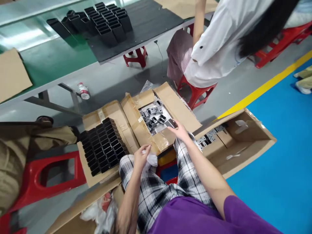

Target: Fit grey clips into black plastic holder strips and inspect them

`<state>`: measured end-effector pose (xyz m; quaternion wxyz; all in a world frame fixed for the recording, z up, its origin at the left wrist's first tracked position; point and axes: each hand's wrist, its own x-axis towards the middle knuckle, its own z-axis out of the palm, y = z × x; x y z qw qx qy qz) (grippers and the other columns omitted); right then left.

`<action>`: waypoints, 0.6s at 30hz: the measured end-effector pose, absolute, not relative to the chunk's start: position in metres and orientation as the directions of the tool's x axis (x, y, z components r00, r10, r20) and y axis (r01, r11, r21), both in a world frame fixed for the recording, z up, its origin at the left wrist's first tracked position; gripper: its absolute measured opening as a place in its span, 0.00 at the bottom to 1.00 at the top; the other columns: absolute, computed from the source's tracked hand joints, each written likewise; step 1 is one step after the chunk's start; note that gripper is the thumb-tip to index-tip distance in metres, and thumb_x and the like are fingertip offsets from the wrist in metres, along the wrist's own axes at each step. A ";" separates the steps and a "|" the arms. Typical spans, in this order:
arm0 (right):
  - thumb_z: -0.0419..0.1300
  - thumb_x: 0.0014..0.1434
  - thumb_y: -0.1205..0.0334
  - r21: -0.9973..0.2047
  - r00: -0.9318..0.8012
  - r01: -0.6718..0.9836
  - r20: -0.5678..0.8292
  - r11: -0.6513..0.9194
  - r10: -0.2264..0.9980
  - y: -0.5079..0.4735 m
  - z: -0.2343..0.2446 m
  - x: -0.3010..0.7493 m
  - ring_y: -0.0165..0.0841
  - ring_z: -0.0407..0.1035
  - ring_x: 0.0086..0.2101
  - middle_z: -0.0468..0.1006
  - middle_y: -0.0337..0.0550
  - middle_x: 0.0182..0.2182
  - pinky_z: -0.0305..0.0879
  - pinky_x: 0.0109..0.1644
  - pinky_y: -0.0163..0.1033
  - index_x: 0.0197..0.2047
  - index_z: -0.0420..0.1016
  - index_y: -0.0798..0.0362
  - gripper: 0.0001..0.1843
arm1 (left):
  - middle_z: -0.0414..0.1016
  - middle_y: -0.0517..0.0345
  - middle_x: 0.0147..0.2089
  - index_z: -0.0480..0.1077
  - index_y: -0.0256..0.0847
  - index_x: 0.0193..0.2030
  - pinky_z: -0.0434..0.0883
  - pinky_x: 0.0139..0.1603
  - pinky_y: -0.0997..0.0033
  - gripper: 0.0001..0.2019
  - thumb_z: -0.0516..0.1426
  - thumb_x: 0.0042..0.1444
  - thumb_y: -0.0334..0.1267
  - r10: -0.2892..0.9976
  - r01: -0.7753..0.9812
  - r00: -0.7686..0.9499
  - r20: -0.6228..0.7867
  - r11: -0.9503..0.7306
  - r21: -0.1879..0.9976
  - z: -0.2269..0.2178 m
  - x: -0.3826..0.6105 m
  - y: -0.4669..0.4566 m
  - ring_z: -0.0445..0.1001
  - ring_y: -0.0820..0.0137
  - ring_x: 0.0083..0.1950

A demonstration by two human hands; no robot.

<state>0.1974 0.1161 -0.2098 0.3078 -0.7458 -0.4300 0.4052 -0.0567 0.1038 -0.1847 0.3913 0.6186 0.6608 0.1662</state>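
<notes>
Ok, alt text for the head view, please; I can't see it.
The right hand is at a black piece over an open carton of small parts; whether it grips is unclear. At the left hand is crumpled white plastic. Black tubes sit in rows on cardboard to the left; another open carton lies to the right.

Two bare hands (141,157), two groups of black tubes (102,148), one bottle (84,91), one purple shirt (195,216) and one yellow line (255,92) appear.

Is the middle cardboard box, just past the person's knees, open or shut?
Open: the box has its flaps spread outward, and small parts show inside, near the right hand.
</notes>
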 end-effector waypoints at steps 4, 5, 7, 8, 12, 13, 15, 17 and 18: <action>0.62 0.64 0.52 -0.631 0.306 0.555 -0.450 -0.541 0.839 0.191 -0.240 0.212 0.44 0.76 0.53 0.82 0.56 0.53 0.68 0.57 0.44 0.59 0.74 0.56 0.24 | 0.85 0.44 0.45 0.84 0.44 0.39 0.73 0.55 0.60 0.14 0.61 0.57 0.49 0.887 0.853 0.138 -0.441 0.120 0.508 -0.208 -0.009 0.158 0.81 0.53 0.51; 0.61 0.65 0.52 -0.583 0.309 0.593 -0.472 -0.555 0.826 0.206 -0.249 0.215 0.45 0.76 0.52 0.82 0.57 0.52 0.68 0.56 0.43 0.57 0.76 0.57 0.22 | 0.85 0.41 0.45 0.84 0.42 0.40 0.73 0.55 0.58 0.13 0.61 0.58 0.47 0.874 0.884 0.124 -0.470 0.118 0.452 -0.214 -0.002 0.169 0.81 0.51 0.52; 0.57 0.68 0.53 -0.487 0.329 0.659 -0.499 -0.573 0.802 0.230 -0.266 0.217 0.45 0.76 0.53 0.82 0.59 0.51 0.68 0.55 0.41 0.54 0.77 0.59 0.20 | 0.84 0.36 0.45 0.84 0.40 0.43 0.73 0.53 0.57 0.13 0.60 0.59 0.41 0.854 0.927 0.081 -0.514 0.126 0.354 -0.221 0.002 0.184 0.81 0.48 0.52; 0.54 0.70 0.52 -0.439 0.346 0.686 -0.506 -0.581 0.791 0.240 -0.274 0.218 0.44 0.76 0.53 0.82 0.61 0.51 0.68 0.54 0.40 0.54 0.77 0.60 0.22 | 0.84 0.35 0.46 0.84 0.41 0.46 0.73 0.52 0.57 0.13 0.59 0.59 0.40 0.846 0.940 0.056 -0.530 0.134 0.314 -0.223 -0.002 0.188 0.81 0.48 0.52; 0.49 0.72 0.47 -0.268 0.398 0.759 -0.532 -0.594 0.748 0.266 -0.301 0.216 0.46 0.75 0.55 0.79 0.67 0.54 0.68 0.54 0.42 0.57 0.75 0.63 0.28 | 0.84 0.36 0.44 0.83 0.46 0.50 0.75 0.47 0.57 0.17 0.56 0.62 0.46 0.833 0.962 -0.076 -0.549 0.206 0.180 -0.211 -0.038 0.189 0.82 0.48 0.49; 0.50 0.72 0.46 -0.237 0.395 0.773 -0.545 -0.588 0.740 0.269 -0.305 0.215 0.47 0.75 0.54 0.79 0.67 0.53 0.68 0.54 0.43 0.57 0.75 0.63 0.28 | 0.84 0.35 0.44 0.83 0.44 0.50 0.75 0.46 0.56 0.19 0.55 0.62 0.49 0.831 0.961 -0.124 -0.543 0.238 0.145 -0.205 -0.050 0.190 0.82 0.47 0.48; 0.51 0.71 0.46 -0.194 0.378 0.805 -0.560 -0.560 0.737 0.274 -0.308 0.210 0.50 0.75 0.53 0.79 0.69 0.51 0.69 0.53 0.45 0.56 0.76 0.64 0.29 | 0.84 0.33 0.43 0.83 0.42 0.49 0.75 0.43 0.54 0.22 0.54 0.62 0.52 0.821 0.947 -0.227 -0.525 0.311 0.077 -0.196 -0.074 0.194 0.82 0.44 0.47; 0.51 0.72 0.48 -0.190 0.339 0.847 -0.527 -0.497 0.779 0.277 -0.304 0.201 0.54 0.72 0.55 0.76 0.73 0.54 0.67 0.56 0.51 0.59 0.73 0.67 0.29 | 0.84 0.31 0.43 0.83 0.40 0.49 0.76 0.41 0.51 0.22 0.53 0.62 0.49 0.801 0.925 -0.316 -0.508 0.379 0.023 -0.191 -0.093 0.201 0.82 0.42 0.45; 0.50 0.72 0.50 -0.211 0.295 0.872 -0.494 -0.442 0.818 0.278 -0.300 0.193 0.55 0.70 0.57 0.74 0.74 0.56 0.66 0.58 0.53 0.61 0.72 0.67 0.29 | 0.84 0.31 0.43 0.83 0.39 0.49 0.76 0.41 0.50 0.21 0.54 0.62 0.48 0.792 0.915 -0.347 -0.502 0.404 0.006 -0.190 -0.101 0.206 0.82 0.41 0.45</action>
